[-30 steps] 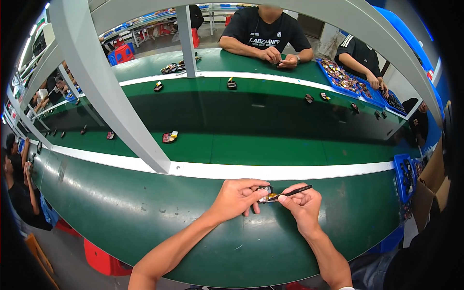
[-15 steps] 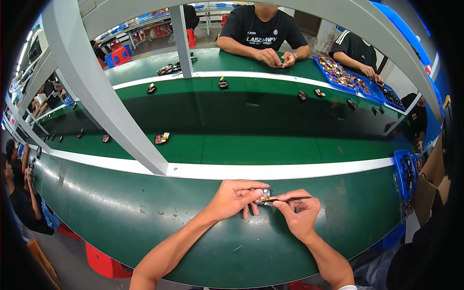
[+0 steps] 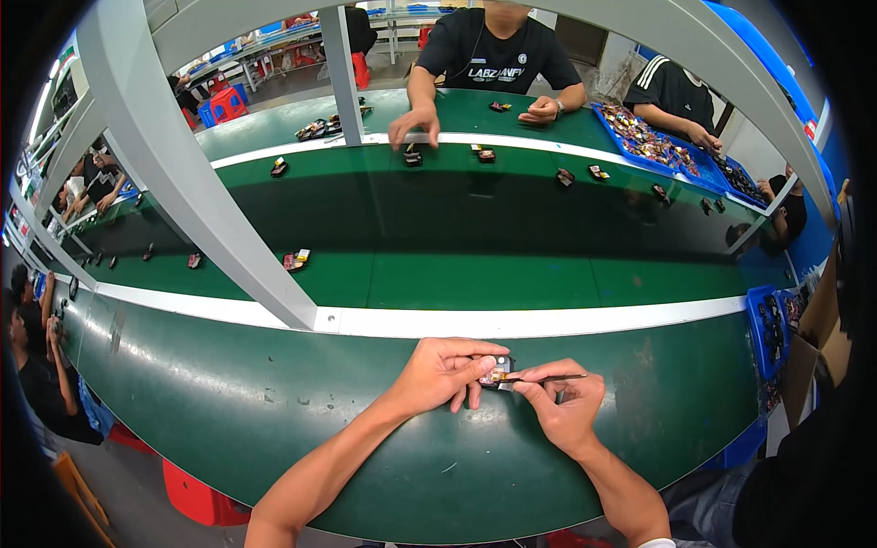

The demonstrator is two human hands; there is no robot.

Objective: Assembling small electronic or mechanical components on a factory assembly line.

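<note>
My left hand [image 3: 440, 374] is closed on a small black electronic housing [image 3: 505, 363], its thumb pressing on the inner side. Light-coloured and orange-yellow parts show inside the housing, too small to make out. In my right hand [image 3: 574, 407] is a thin dark pointed tool [image 3: 559, 377], which looks like tweezers, pinched between thumb and fingers. Its working end reaches into the housing beside my left thumb. Both hands rest low over the green worktable [image 3: 320, 374], and fingers cover part of the housing.
Beyond a white rail [image 3: 512, 322] runs a green conveyor belt [image 3: 475, 274] with several small black units, one near a grey post [image 3: 210, 183]. Across it, a co-worker's hand [image 3: 417, 126] reaches to the belt. Blue trays of parts [image 3: 767, 333] stand at right; a red stool [image 3: 196, 493] stands lower left.
Units on the belt have shifted slightly left. The co-worker opposite has parted their hands and reached to the belt, where another unit now lies. My hands have barely moved.
</note>
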